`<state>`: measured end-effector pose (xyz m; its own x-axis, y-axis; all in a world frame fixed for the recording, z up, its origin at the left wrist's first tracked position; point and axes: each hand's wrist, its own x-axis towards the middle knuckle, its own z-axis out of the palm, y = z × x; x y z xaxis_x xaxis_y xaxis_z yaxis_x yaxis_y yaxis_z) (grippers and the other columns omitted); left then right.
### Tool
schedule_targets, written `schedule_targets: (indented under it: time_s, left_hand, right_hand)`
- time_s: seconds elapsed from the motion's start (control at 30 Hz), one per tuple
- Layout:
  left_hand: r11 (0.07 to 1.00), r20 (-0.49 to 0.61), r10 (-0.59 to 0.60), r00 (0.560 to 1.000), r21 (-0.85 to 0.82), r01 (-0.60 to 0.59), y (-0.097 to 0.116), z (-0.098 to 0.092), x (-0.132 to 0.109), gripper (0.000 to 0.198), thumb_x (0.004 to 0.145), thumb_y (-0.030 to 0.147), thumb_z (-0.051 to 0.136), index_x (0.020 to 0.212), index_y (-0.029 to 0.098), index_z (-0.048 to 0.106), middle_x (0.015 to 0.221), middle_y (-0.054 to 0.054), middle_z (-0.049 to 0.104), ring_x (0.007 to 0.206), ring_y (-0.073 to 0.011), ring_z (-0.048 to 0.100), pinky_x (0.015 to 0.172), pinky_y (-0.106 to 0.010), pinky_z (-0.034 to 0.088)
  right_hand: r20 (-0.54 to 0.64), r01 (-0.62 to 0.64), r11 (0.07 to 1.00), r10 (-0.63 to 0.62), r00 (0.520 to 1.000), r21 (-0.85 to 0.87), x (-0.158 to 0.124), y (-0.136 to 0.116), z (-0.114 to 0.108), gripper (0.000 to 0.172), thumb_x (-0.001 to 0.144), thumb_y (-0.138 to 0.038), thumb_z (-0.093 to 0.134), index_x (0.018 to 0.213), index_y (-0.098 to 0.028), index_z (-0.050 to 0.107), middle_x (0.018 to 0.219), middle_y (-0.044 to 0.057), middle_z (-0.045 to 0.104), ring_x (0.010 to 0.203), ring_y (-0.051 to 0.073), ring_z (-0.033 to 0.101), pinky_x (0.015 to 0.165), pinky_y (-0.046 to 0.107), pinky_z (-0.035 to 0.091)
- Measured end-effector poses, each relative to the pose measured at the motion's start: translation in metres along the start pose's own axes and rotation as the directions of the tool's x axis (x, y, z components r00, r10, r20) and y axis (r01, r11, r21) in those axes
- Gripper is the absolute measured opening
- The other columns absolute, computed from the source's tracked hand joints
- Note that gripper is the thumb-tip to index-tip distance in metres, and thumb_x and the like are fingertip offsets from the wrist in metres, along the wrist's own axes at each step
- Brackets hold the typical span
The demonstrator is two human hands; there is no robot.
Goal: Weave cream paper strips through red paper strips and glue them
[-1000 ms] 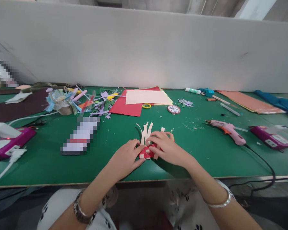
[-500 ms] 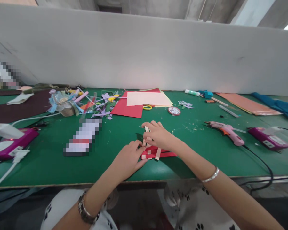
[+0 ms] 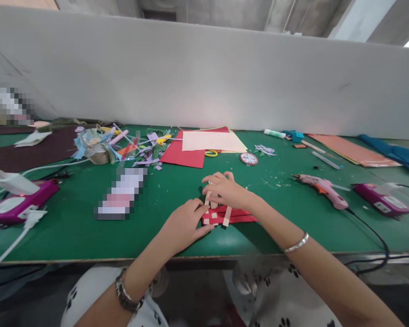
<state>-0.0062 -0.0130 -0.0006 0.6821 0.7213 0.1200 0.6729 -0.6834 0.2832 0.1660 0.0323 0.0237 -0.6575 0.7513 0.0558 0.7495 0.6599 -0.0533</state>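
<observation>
Red and cream paper strips woven into a checked piece (image 3: 230, 216) lie on the green table near its front edge. My left hand (image 3: 182, 225) holds the left end of this weave, thumb at the near edge and bent fingers at the far side. Over the far side, my right hand (image 3: 230, 190) has its fingers curved around an upright cream paper strip (image 3: 208, 196); its fingertips partly hide the strip. Another cream strip (image 3: 226, 217) lies across the red ones, right of the checked part.
Behind the hands lie red paper (image 3: 182, 156), a cream sheet (image 3: 207, 141) and yellow-handled scissors (image 3: 211, 153). A pink glue gun (image 3: 322, 188) with a cord is to the right. On the left are a blurred phone (image 3: 122, 193) and a purple power strip (image 3: 23, 202).
My right hand has shifted slightly, its fingers a bit more spread over the strips. More of the checked left end shows now. My left hand stays at that end.
</observation>
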Motion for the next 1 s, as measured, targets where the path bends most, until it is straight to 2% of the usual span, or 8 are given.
schedule_targets:
  time_s: [0.07,0.17,0.37,0.5,0.7,0.83,1.0]
  left_hand:
    - [1.0,0.003,-0.004,1.0,0.004,0.004,0.0,0.0,0.001,0.026,0.079,0.027,0.056,0.101,0.013,0.056,0.096,-0.008,0.056,0.089,-0.0213,0.054,0.077,-0.034,0.047]
    - [1.0,0.013,0.003,1.0,0.02,-0.003,0.0,0.001,0.002,0.023,0.079,0.025,0.056,0.098,0.012,0.057,0.095,-0.008,0.056,0.088,-0.0213,0.054,0.076,-0.034,0.047]
    - [1.0,-0.002,0.006,1.0,0.019,-0.006,0.0,0.001,0.001,0.024,0.078,0.027,0.058,0.096,0.011,0.058,0.095,-0.009,0.055,0.087,-0.0215,0.054,0.076,-0.034,0.047]
    - [1.0,-0.015,0.009,1.0,0.006,-0.009,-0.001,0.0,0.001,0.026,0.079,0.031,0.056,0.097,0.012,0.058,0.094,-0.008,0.056,0.086,-0.0212,0.054,0.075,-0.034,0.047]
    - [0.999,0.0,0.016,1.0,0.048,-0.016,-0.001,0.0,0.001,0.021,0.079,0.024,0.056,0.096,0.012,0.057,0.094,-0.008,0.056,0.087,-0.0204,0.054,0.073,-0.031,0.048]
    - [0.998,0.005,0.012,1.0,0.067,-0.012,-0.001,0.0,0.001,0.02,0.08,0.025,0.056,0.095,0.013,0.057,0.091,-0.007,0.055,0.085,-0.0198,0.053,0.071,-0.031,0.047]
    - [0.998,0.005,0.02,1.0,0.058,-0.02,-0.002,0.0,0.0,0.021,0.08,0.025,0.056,0.097,0.014,0.057,0.092,-0.007,0.055,0.086,-0.0196,0.053,0.072,-0.03,0.047]
  right_hand:
    - [0.0,-0.004,1.0,0.004,1.0,0.025,0.002,0.002,0.001,0.011,0.081,-0.02,0.049,0.081,-0.022,0.06,0.109,0.005,0.056,0.101,0.02,0.044,0.088,0.046,0.016]
    - [-0.016,-0.04,0.999,0.041,0.999,0.022,0.003,0.004,0.0,0.009,0.079,-0.019,0.052,0.076,-0.021,0.059,0.102,0.004,0.057,0.097,0.019,0.046,0.092,0.05,0.009]
    - [0.041,-0.069,0.997,0.068,0.997,0.022,0.008,0.008,-0.002,0.012,0.08,-0.02,0.05,0.08,-0.02,0.061,0.093,0.005,0.058,0.091,0.019,0.049,0.085,0.043,0.019]
    - [0.066,-0.086,0.992,0.08,0.995,0.096,0.013,0.012,0.001,0.014,0.079,-0.019,0.049,0.078,-0.018,0.063,0.09,0.005,0.059,0.088,0.018,0.051,0.079,0.035,0.025]
    - [0.076,-0.122,0.98,0.111,0.991,0.159,0.021,0.019,0.003,0.016,0.079,-0.023,0.05,0.078,-0.016,0.064,0.082,0.005,0.06,0.079,0.015,0.053,0.073,0.03,0.031]
    - [0.095,-0.146,0.967,0.129,0.987,0.207,0.026,0.02,0.002,0.012,0.074,-0.022,0.054,0.077,-0.016,0.064,0.081,0.005,0.062,0.076,0.015,0.054,0.068,0.026,0.034]
    - [0.102,-0.25,0.931,0.231,0.968,0.265,0.032,0.022,-0.003,0.008,0.067,-0.016,0.058,0.072,-0.018,0.063,0.072,0.001,0.065,0.073,0.014,0.057,0.065,0.025,0.034]
